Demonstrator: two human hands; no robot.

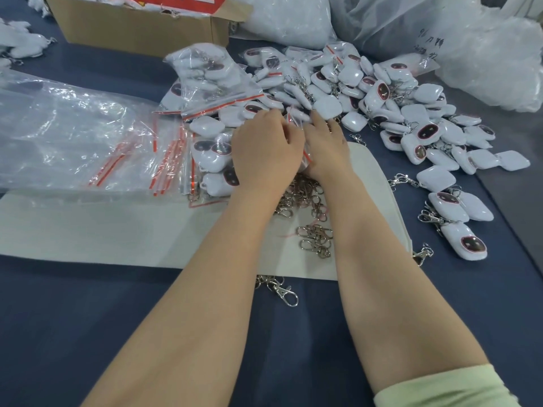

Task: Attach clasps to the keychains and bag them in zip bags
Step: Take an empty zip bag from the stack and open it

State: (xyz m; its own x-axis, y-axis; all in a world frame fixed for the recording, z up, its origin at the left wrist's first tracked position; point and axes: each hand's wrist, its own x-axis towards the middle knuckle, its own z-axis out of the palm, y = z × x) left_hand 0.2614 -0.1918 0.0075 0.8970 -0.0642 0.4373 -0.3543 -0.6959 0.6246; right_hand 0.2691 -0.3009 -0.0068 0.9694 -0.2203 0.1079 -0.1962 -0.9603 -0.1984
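Nearest to me is the pale green sleeve [440, 386] on my right arm. Both forearms reach out over the blue table [88, 333]. My left hand [266, 145] has its fingers curled onto a small zip bag [294, 118], which sits between my two hands at the near edge of the keychain heap [382, 95]. My right hand [326, 145] lies against the bag's other side; its fingertips are hidden, so I cannot tell whether it pinches.

Under my wrists, loose clasps [305, 198] are piled on a pale cloth mat [88, 230]. To the left lie filled zip bags [211, 80] of white keychains, a stack of flat red-striped bags [170, 160] and a big clear plastic sheet bag [58, 127]. Farther back, a cardboard box [138, 30] holds white items and a red sheet.
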